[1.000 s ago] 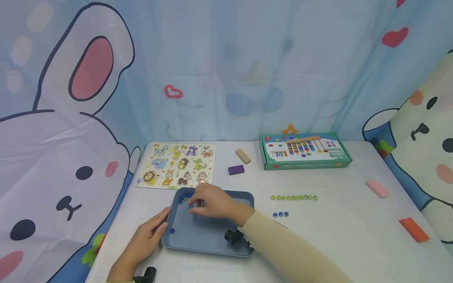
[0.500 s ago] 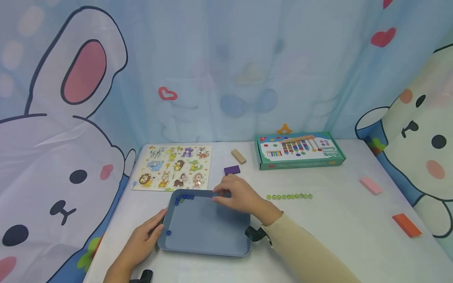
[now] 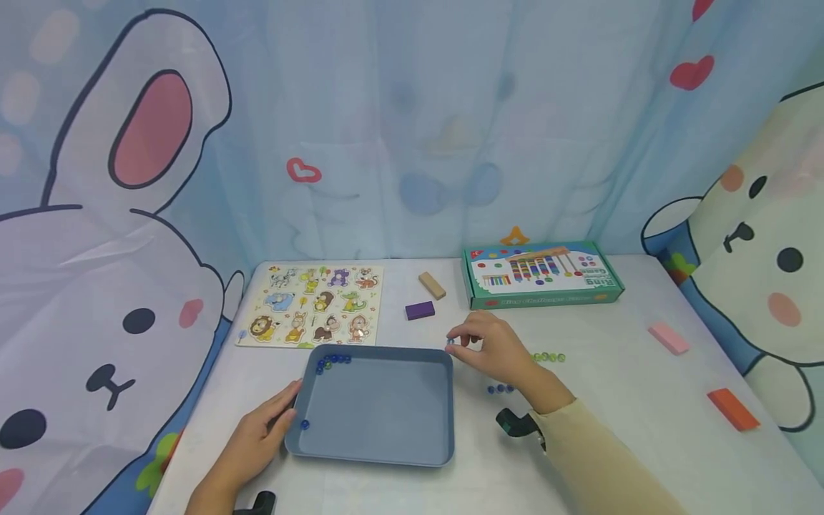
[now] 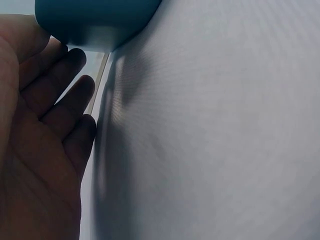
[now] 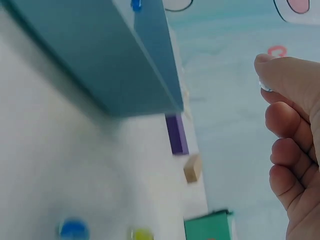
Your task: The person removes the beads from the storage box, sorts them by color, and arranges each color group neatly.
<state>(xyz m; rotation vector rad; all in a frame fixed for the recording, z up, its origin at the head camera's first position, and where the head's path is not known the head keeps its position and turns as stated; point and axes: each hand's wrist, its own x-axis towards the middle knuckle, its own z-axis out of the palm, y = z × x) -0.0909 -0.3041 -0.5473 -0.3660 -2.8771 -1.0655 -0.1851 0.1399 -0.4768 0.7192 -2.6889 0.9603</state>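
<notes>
Beyond the right rim of the blue-grey tray (image 3: 370, 461), my right hand (image 3: 498, 350) pinches a small bluish glass marble (image 5: 265, 88) between thumb and index finger. My left hand (image 3: 257, 436) rests with its fingers against the tray's left side; the left wrist view shows them loosely extended by the tray wall (image 4: 100, 30). Inside the tray, several blue marbles (image 3: 341, 359) and a green one (image 3: 328, 365) gather in the far left corner. A lone blue marble (image 3: 305, 425) lies near the left wall.
Right of the tray are a row of yellow-green marbles (image 3: 552, 357), partly hidden by my hand, and blue marbles (image 3: 501, 389). Behind stand an animal puzzle board (image 3: 309, 304), purple block (image 3: 420, 310), wooden block (image 3: 432, 285) and green box (image 3: 543, 275). Pink (image 3: 669, 337) and orange (image 3: 734, 410) blocks lie far right.
My right hand has lifted from the marbles in the tray's far left corner and travelled right, past the right rim, carrying a marble. My left hand stays at the tray's left side.
</notes>
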